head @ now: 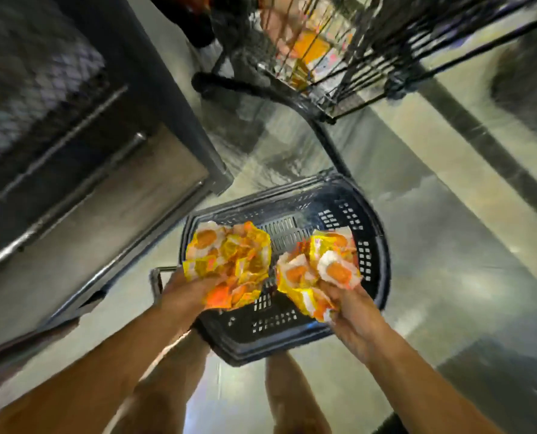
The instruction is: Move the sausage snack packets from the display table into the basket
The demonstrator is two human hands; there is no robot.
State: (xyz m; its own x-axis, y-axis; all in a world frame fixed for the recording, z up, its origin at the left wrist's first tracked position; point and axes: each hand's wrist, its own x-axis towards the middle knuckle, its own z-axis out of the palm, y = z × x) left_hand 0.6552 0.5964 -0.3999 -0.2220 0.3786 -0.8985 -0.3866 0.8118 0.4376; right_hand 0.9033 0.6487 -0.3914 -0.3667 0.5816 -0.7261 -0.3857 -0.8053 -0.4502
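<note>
Mid-transfer, by the look of it: both hands hang over the dark plastic basket [367,245], which sits on the floor just in front of the person's legs; the left hand [187,291] has its grip closed round a crumpled bunch of yellow-orange sausage snack packets [229,261], and the right hand [353,311] has its grip closed round a second bunch [318,270]; neither bunch is let go yet, so the drop is what's left of this load. The basket floor, where it shows btwn the bunches, looks bare, so I'd judge this an early load, poss. the first. Count: 2 hands, 2 bunches, 1 basket; packets per bunch can't be counted, too crumpled & blurred, several each. The table [82,195] edge shows at left; its top is out of view, so can't tell how many packets remain there. A wire trolley [339,57] with yellow goods stands beyond.
</note>
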